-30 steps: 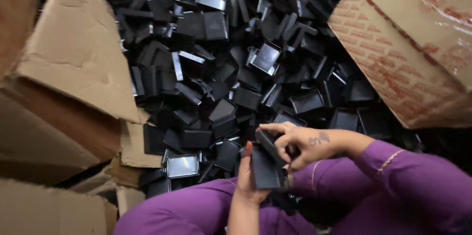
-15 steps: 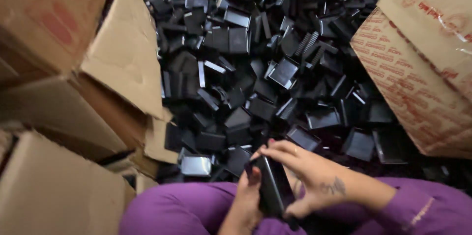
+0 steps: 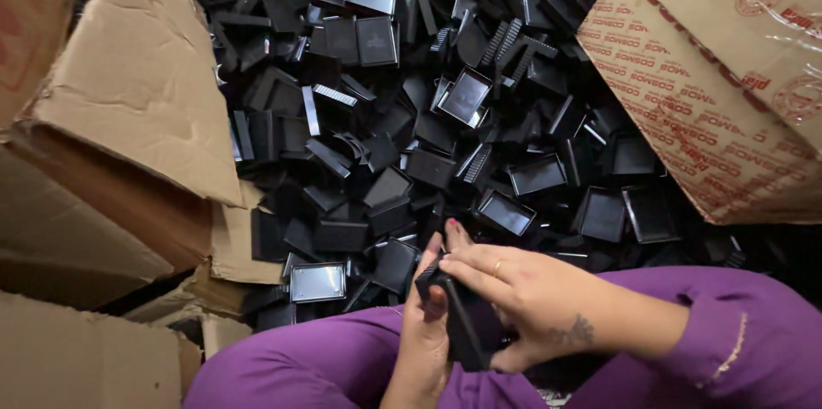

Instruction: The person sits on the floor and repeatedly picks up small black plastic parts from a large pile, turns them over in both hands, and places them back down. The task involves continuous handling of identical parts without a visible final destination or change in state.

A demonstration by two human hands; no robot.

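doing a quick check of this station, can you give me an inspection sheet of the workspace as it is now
surface: hidden under a heap of black plastic trays; no bare floor seen
job's things: one black plastic piece held edge-up over the lap
clutter: loose trays at all angles, some open side up
grippers: left hand and right hand both grip the piece; ring on a right finger
cables: nothing seen
surroundings: torn cardboard box on the left, printed carton on the right, purple clothing below
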